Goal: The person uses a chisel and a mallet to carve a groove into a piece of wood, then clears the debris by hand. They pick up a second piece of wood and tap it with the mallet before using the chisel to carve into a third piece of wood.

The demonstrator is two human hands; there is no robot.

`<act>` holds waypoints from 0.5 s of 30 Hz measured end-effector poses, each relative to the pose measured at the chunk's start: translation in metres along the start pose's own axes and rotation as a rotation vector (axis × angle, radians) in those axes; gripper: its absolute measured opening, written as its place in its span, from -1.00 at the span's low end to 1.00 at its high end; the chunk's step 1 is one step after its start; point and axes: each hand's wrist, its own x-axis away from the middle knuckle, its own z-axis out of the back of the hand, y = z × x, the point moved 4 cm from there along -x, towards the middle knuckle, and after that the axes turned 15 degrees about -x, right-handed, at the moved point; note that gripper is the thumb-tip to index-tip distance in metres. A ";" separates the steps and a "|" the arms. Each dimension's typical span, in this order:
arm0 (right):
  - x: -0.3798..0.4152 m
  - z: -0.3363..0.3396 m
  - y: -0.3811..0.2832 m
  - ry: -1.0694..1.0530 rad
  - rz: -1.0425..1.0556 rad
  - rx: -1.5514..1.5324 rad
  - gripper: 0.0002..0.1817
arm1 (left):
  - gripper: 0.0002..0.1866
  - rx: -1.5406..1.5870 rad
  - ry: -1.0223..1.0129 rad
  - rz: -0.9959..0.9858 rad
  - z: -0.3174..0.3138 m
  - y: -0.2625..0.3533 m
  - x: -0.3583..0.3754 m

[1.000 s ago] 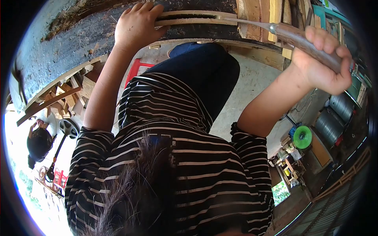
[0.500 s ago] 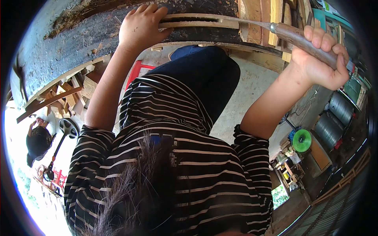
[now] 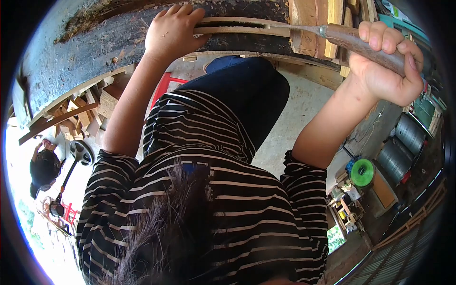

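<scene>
My left hand presses down on the end of a thin pale wooden strip that lies on a dark, rough work surface. My right hand is closed around the brown wooden handle of a chisel-like tool. Its narrow metal blade points left and meets the right end of the strip. My striped shirt and dark trousers fill the middle of the view.
Stacked wood blocks stand behind the blade. Wood offcuts are piled at the left beside a red stool. Another person is at the far left. A green disc and metal drums stand at the right.
My right hand has lifted a little and pushed the tool to the left, so the blade reaches further toward the strip. My left hand has stayed on the strip.
</scene>
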 end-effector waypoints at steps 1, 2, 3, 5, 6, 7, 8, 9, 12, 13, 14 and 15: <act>-0.004 0.001 -0.004 -0.040 -0.020 0.009 -0.72 | -0.60 -0.001 -0.016 -0.005 0.000 0.000 0.000; -0.006 0.001 -0.007 -0.060 -0.032 0.012 -0.71 | -0.60 -0.003 -0.020 -0.003 -0.002 0.000 0.001; -0.008 0.000 -0.010 -0.079 -0.043 0.015 -0.71 | -0.60 -0.016 0.012 -0.002 -0.002 0.000 0.001; -0.009 -0.001 -0.012 -0.111 -0.064 -0.036 -0.71 | -0.60 -0.027 0.044 -0.003 -0.001 0.000 0.001; -0.010 -0.002 -0.011 -0.121 -0.071 -0.051 -0.70 | -0.59 -0.016 0.025 -0.009 0.001 0.000 0.001; -0.010 -0.001 -0.003 -0.110 -0.070 -0.029 -0.70 | -0.59 -0.005 0.007 -0.015 0.001 0.000 0.000; -0.008 -0.001 0.000 -0.104 -0.056 -0.034 -0.69 | -0.59 -0.002 0.009 -0.015 0.000 0.000 -0.001; -0.007 -0.005 0.005 -0.098 -0.042 -0.040 -0.68 | -0.59 -0.005 0.013 -0.014 -0.001 -0.001 0.000; -0.008 -0.002 0.005 -0.115 -0.063 -0.056 -0.68 | -0.58 -0.012 0.005 -0.011 -0.003 0.000 0.001; -0.007 -0.001 0.004 -0.114 -0.063 -0.056 -0.68 | -0.58 -0.017 0.000 -0.004 -0.004 0.000 0.001; -0.005 0.000 0.003 -0.118 -0.067 -0.052 -0.67 | -0.58 -0.016 0.001 -0.003 -0.005 0.000 0.001; -0.004 0.000 0.003 -0.122 -0.070 -0.048 -0.67 | -0.57 -0.017 0.032 0.000 -0.005 0.000 0.002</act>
